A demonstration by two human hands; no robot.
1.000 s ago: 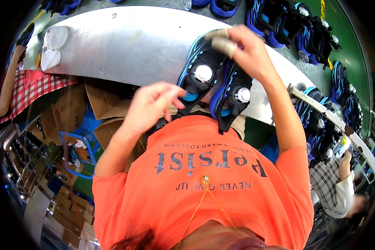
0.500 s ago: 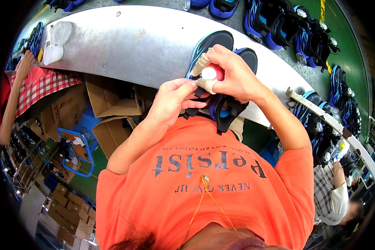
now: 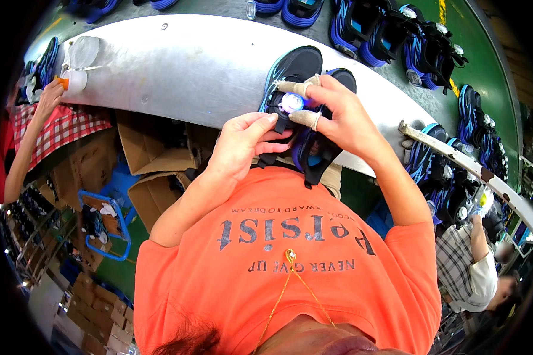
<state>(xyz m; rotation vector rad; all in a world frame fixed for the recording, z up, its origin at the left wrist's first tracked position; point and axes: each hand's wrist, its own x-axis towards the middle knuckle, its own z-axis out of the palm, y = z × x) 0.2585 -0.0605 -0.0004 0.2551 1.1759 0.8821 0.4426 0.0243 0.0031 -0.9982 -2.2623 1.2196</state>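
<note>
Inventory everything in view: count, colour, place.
Metal table: one, silver, across upper half
Dial shoes: two, black-blue, table's near edge
Lit dial: one, bluish-white, on left shoe
Other shoes: many, black-blue, mostly beyond table and right
Plastic containers: two, whitish, table's left end
Cardboard boxes: several, brown, left
Trolley: one, blue-framed, lower left
Co-workers: at least two, plaid and red-checked clothes, right and left
T-shirt: one, orange, wearer's torso
Left hand: one, bare, beside dial
Right hand: one, beige finger covers, around dial
</note>
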